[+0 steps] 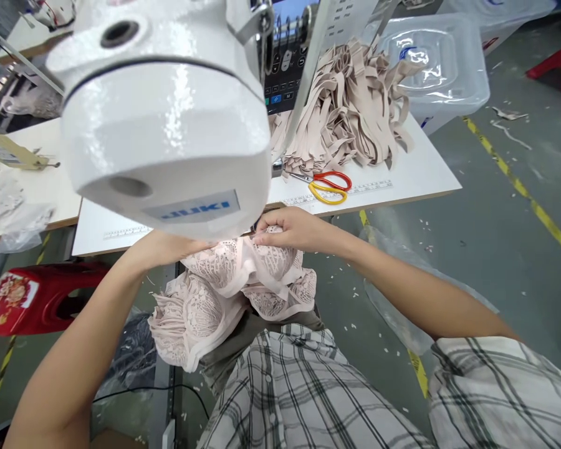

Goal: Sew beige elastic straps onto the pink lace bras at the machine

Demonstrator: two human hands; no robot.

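Note:
A pale pink lace bra (219,265) hangs at the front edge of the table, under the head of a white sewing machine (168,125). My right hand (287,227) pinches its upper edge between thumb and fingers, close to the needle area. On the other side, my left hand (171,247) touches the bra's upper left edge; the machine head hides most of its fingers. More pink lace bras (191,318) lie bunched on my lap below. The needle and presser foot are hidden behind the machine head.
Scissors with red and yellow handles (331,188) lie on the white table (425,168), beside a heap of beige fabric strips (350,106). Lidded plastic bins (434,56) stand behind at right. A red plastic stool (42,296) is at left. Scraps litter the floor.

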